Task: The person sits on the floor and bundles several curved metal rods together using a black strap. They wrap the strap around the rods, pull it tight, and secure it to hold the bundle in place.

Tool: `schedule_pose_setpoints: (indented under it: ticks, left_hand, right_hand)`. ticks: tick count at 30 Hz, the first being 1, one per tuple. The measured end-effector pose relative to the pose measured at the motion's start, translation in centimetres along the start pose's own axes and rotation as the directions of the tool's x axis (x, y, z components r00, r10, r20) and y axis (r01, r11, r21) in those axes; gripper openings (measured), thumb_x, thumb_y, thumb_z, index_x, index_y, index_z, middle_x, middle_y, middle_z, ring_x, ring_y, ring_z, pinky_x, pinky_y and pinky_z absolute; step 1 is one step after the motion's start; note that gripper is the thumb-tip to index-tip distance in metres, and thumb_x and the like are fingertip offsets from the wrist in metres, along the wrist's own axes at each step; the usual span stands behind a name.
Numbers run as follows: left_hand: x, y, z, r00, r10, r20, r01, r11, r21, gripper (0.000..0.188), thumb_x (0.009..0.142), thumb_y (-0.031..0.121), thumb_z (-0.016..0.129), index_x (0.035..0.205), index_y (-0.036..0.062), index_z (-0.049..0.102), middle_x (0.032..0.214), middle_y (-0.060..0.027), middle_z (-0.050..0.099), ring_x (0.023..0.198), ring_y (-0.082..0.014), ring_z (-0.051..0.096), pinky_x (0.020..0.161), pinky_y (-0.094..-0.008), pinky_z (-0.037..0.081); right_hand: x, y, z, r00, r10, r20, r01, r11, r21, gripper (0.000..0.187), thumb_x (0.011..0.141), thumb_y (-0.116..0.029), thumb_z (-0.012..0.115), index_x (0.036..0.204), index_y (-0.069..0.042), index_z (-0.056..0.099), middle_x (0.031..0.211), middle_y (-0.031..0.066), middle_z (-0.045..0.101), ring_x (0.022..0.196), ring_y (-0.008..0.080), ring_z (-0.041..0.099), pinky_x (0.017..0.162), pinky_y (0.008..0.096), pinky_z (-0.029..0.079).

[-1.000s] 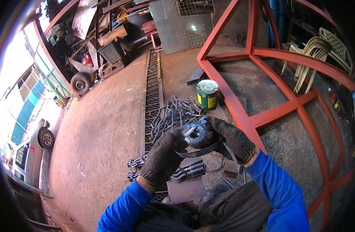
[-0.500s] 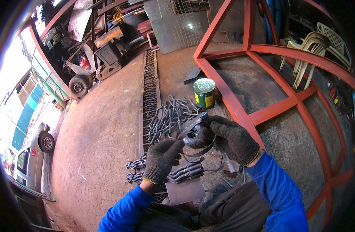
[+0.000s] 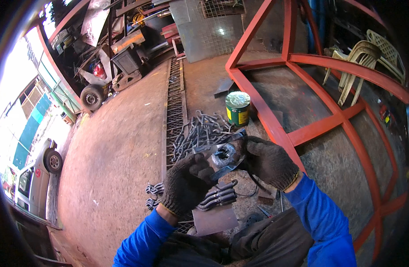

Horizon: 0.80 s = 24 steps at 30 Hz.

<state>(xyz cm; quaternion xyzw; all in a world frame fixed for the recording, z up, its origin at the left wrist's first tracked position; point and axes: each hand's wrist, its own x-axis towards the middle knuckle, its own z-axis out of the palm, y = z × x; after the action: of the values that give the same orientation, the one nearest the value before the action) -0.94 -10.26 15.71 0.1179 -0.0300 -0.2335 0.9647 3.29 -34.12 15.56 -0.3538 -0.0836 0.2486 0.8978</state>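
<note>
Both my hands wear dark knit gloves and meet in front of me around a roll of shiny, dark plastic strip (image 3: 223,154). My right hand (image 3: 270,163) is wrapped round the roll's right side. At its left, my left hand (image 3: 189,180) has curled fingers closed on a loose length of the strip. The exact finger hold is partly hidden. Just below the roll, bent metal rods (image 3: 218,196) lie bundled side by side over a flat metal plate (image 3: 214,220). A heap of loose bent rods (image 3: 200,133) lies beyond my hands.
A green and yellow can (image 3: 237,109) stands beyond my right hand. A red steel frame (image 3: 269,113) fills the right side, with stacked plastic chairs (image 3: 358,62) behind it. A metal grating (image 3: 174,95) runs along the floor. A vehicle (image 3: 35,182) stands at the left.
My left hand has turned and come up to the roll, drawing the strip leftward. The roll has tilted, so its hollow core shows more. The right hand keeps its hold.
</note>
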Motion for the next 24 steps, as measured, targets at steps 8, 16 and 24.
schedule_pose_setpoints:
  ticks: [8,16,24]
  left_hand:
    - [-0.6,-0.9,0.0,0.920,0.230,-0.318,0.014,0.791,0.612,0.016,0.096,0.024,0.056,0.096,0.0085,0.059,0.078,-0.0004,0.052,0.067,-0.0125,0.051,0.065,-0.0265,0.044]
    - [-0.3,-0.7,-1.4,0.958,0.220,-0.184,-0.065,0.792,0.608,0.025,0.097,0.035,0.056,0.101,0.0112,0.060,0.091,-0.0041,0.062,0.078,-0.0185,0.058,0.083,-0.0367,0.048]
    - [0.1,0.2,-0.5,0.931,0.238,-0.277,0.063,0.644,0.763,0.023,0.096,0.017,0.061,0.115,0.0042,0.061,0.098,-0.0042,0.065,0.082,-0.0134,0.063,0.074,-0.0262,0.054]
  right_hand:
    - [-0.4,0.8,2.0,0.990,-0.025,0.136,-0.025,0.934,0.357,0.022,0.097,-0.019,0.053,0.104,-0.001,0.062,0.096,0.0118,0.066,0.094,0.0293,0.066,0.094,0.0526,0.051]
    - [-1.0,0.3,2.6,0.993,-0.117,0.027,0.108,0.969,0.223,0.022,0.105,-0.022,0.044,0.103,-0.006,0.059,0.084,0.0058,0.062,0.081,0.0198,0.065,0.087,0.0452,0.056]
    - [-1.6,-1.1,4.2,0.979,-0.017,-0.202,0.000,0.996,-0.086,0.030,0.102,-0.029,0.048,0.097,-0.002,0.061,0.078,0.0096,0.064,0.070,0.0189,0.066,0.061,0.0311,0.055]
